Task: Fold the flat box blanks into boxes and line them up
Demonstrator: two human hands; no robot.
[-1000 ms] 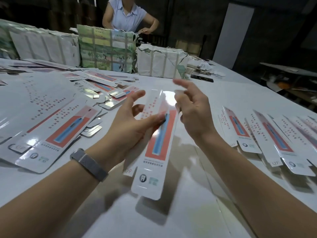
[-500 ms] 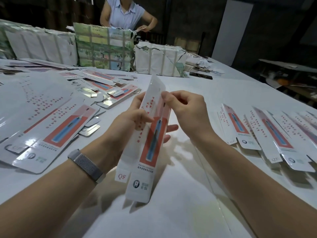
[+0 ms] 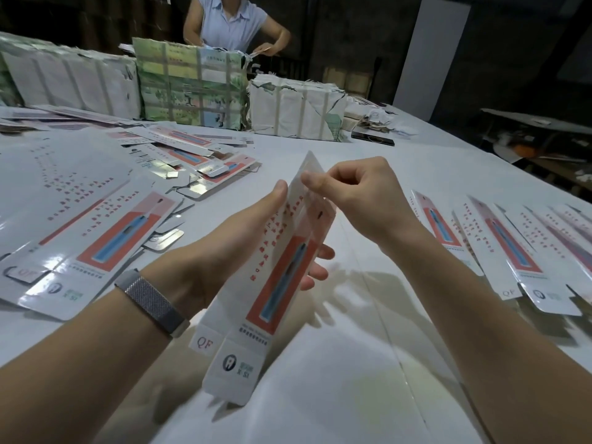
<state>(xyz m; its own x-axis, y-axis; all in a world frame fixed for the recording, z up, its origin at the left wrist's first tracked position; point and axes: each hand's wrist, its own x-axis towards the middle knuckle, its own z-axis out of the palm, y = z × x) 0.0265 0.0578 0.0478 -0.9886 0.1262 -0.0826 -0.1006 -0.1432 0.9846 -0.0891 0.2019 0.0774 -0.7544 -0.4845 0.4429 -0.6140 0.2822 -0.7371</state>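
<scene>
Currently a long white glossy cardboard box blank with a red-and-blue toothbrush print (image 3: pixel 272 277) is held tilted above the white table (image 3: pixel 320 395), partly opened into a sleeve. Thin, light, springy card is judged; creases crush easily, so long edges are best gripped. Left hand (image 3: pixel 224 251) cradles its left side, fingers curled behind; right hand (image 3: pixel 355 200) pinches the top edge, fingers clamped. Compared with a second ago, the blank was flat and the right hand open; now raised, bowed. Right of it, a row of folded white boxes (image 3: pixel 499 248) lies.

2 hands (image 3: pixel 224 248), 1 held blank (image 3: pixel 272 283), 3 wrapped bundles (image 3: pixel 192 88), approx 5 folded boxes (image 3: pixel 525 251)
</scene>
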